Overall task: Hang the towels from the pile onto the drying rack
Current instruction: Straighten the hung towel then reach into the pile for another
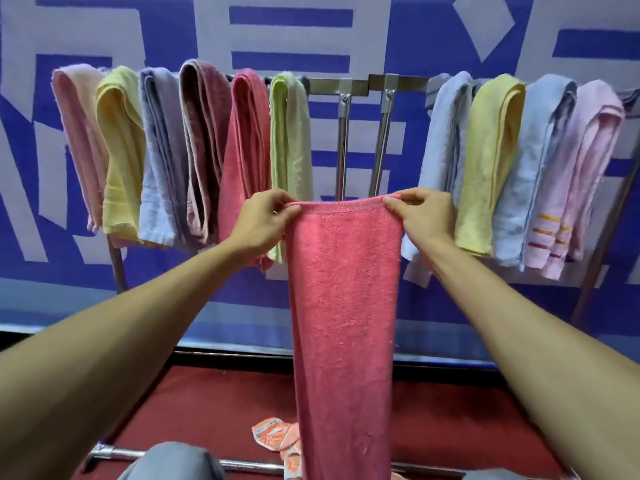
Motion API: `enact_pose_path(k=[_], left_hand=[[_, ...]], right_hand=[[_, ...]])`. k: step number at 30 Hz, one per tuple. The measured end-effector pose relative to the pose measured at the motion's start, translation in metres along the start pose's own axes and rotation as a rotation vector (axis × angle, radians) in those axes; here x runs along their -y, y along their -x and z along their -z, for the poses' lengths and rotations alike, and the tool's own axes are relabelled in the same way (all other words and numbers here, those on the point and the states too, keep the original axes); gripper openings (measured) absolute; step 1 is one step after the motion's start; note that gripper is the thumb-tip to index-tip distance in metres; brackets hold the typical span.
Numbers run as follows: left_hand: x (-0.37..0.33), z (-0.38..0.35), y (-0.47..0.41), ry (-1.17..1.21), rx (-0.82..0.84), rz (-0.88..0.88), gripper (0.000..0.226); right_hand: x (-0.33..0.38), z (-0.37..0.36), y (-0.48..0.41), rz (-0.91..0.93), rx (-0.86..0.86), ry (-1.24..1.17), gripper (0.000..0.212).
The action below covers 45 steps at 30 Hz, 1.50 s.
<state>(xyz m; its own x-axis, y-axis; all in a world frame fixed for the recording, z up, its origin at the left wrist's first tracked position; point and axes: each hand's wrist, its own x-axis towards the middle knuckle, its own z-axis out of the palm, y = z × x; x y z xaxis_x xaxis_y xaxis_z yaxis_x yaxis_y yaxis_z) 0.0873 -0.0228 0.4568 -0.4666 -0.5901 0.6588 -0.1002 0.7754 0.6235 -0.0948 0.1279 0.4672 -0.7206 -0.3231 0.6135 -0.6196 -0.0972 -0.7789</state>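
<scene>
The pink towel [346, 289] hangs at centre, long axis running 12 to 6 o'clock, hemmed edge level on top. The left hand [266, 220] pinches its 9 o'clock corner, the right hand [420, 216] its 3 o'clock corner. At 12 o'clock the drying rack [325, 85] shows bare rail between hung towels [249, 150].

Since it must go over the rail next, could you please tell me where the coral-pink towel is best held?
Grip the coral-pink towel at both ends of its hemmed top edge, from the near side, as the left hand and right hand pinch it. It hangs long and flat, so this keeps it spread for the bare middle of the rack rail.
</scene>
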Motion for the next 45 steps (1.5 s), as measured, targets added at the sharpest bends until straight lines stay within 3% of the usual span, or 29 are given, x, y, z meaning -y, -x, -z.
enact_pose_path(k=[7,13,17,20,23,35,40,45], left_hand=[[0.074,-0.069,0.034,0.117,0.124,0.254,0.009],[0.119,-0.133,0.095,0.496,0.138,0.812,0.021],[0.136,-0.158,0.123,0.663,0.081,1.012,0.015],[0.135,-0.163,0.117,0.726,0.108,0.969,0.009],[0.129,-0.161,0.111,0.713,0.124,0.928,0.006],[0.125,-0.178,0.124,0.402,0.161,0.633,0.011],[0.117,-0.177,0.129,0.348,0.19,0.582,0.03],[0.106,-0.173,0.134,0.359,0.332,0.584,0.074]], right_hand=[[-0.096,-0.025,0.026,-0.294,0.113,0.004,0.017],[-0.173,-0.052,0.085,-0.687,0.353,-0.121,0.011],[-0.202,-0.069,0.119,-0.857,0.39,-0.249,0.011],[-0.208,-0.078,0.128,-0.965,0.36,-0.366,0.015],[-0.199,-0.08,0.126,-0.922,0.342,-0.457,0.009],[-0.188,-0.076,0.133,-0.864,0.265,-0.388,0.007],[-0.188,-0.073,0.134,-0.874,0.261,-0.382,0.007],[-0.193,-0.064,0.13,-0.905,0.265,-0.393,0.022]])
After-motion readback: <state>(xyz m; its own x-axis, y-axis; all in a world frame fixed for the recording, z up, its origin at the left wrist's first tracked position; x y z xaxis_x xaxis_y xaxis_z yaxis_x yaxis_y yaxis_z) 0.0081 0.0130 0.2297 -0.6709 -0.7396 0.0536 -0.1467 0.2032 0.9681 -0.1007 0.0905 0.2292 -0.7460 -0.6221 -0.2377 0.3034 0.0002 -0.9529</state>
